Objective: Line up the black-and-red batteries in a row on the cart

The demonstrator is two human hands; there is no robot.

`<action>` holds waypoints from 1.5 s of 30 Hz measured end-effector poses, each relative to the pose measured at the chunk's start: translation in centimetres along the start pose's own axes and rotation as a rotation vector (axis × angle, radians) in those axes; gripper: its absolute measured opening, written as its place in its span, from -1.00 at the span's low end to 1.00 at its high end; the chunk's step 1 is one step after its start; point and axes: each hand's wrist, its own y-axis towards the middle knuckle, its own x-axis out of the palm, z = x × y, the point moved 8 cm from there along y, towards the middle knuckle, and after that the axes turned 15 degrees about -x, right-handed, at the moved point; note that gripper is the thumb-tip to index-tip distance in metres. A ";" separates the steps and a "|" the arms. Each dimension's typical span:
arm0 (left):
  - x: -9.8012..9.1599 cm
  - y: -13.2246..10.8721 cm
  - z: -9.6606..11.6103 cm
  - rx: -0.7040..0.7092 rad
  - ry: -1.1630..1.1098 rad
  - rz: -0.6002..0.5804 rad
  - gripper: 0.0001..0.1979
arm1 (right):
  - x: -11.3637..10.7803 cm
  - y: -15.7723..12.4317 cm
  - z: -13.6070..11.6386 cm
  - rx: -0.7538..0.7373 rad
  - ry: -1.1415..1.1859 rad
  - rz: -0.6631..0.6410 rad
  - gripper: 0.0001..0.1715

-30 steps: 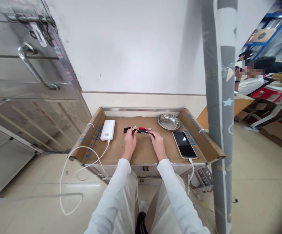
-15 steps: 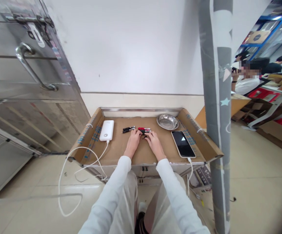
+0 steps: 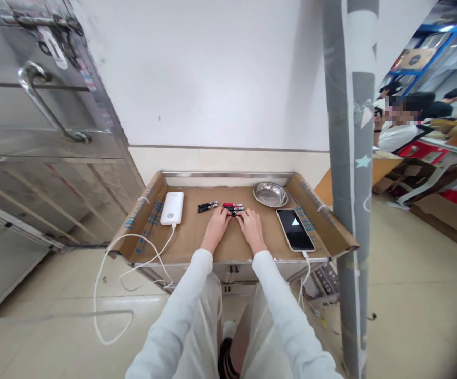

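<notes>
My left hand (image 3: 216, 226) rests on the cardboard-covered table with its fingertips closed at the left end of a black pen (image 3: 234, 213). At that pen's other end are the closed fingers of my right hand (image 3: 251, 227). The pen lies across the gap between both hands, its ends partly hidden by my fingers. Just beyond it, a red pen (image 3: 232, 205) and another black pen lie side by side. Off to the left of my hands, a small group of black pens (image 3: 207, 206) lies close together.
A white power bank (image 3: 172, 208) with a cable lies at left. On the right are a round steel dish (image 3: 270, 195) and a phone (image 3: 295, 230) on a cable. Cardboard flaps (image 3: 325, 216) edge the table. A grey wrapped pillar (image 3: 349, 158) stands at right; people sit beyond it.
My right hand's fingers have drawn together at the right end of the black pen, which now lies straighter, in line with the other pens. The view has shifted slightly.
</notes>
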 end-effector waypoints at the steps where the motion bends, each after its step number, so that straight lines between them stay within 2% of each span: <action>1: 0.0 0.3 0.0 -0.004 0.018 0.013 -0.93 | 0.0 0.1 0.0 0.003 -0.013 -0.001 -0.78; 5: -0.2 0.4 0.2 -0.014 0.111 0.048 -0.98 | -0.3 0.1 -0.2 -0.007 -0.038 0.000 -0.79; 9: -0.9 -0.3 -0.1 -0.058 0.183 0.099 -0.91 | -0.5 -0.1 -0.3 0.017 -0.074 -0.011 -0.77; 13: -2.5 -0.8 -1.2 -0.211 0.240 0.226 -0.82 | -0.7 -0.1 -0.4 0.027 -0.052 -0.011 -0.75; 17: -3.8 -1.2 -2.7 -0.415 0.275 0.342 -0.72 | -0.6 0.3 -1.5 -0.081 0.061 -0.028 -0.70; 20: -3.8 -1.3 -3.1 -0.476 0.312 0.334 -0.75 | -0.2 0.4 -1.9 -0.126 0.107 -0.045 -0.66; 25: -3.7 -1.5 -3.9 -0.547 0.356 0.341 -0.80 | 0.0 0.4 -1.6 -0.099 0.129 -0.026 -0.62; 27: -3.4 -1.2 -3.8 -0.502 0.270 0.304 -0.79 | -0.5 0.5 -1.5 -0.085 0.147 0.025 -0.57; 30: -2.8 -0.7 -2.1 -0.259 0.014 0.182 -0.76 | -1.7 0.5 -1.6 -0.087 0.200 0.129 -0.48; 32: -2.4 -0.8 -0.5 -0.084 -0.151 0.077 -0.77 | -2.1 0.4 -1.8 -0.108 0.246 0.167 -0.50; 34: -2.4 -1.0 0.6 0.010 -0.279 0.014 -0.79 | -2.2 0.4 -1.9 -0.118 0.297 0.170 -0.56; 36: -2.7 -1.1 0.6 0.006 -0.396 0.038 -0.80 | -1.9 0.3 -1.9 -0.109 0.354 0.158 -0.59; 40: -3.4 -1.0 -0.7 -0.118 -0.591 0.137 -0.67 | -1.3 0.2 -1.7 -0.097 0.472 0.131 -0.57; 45: -4.2 -1.2 -1.2 -0.170 -0.645 0.196 -0.68 | -1.0 0.0 -1.2 -0.065 0.569 0.154 -0.59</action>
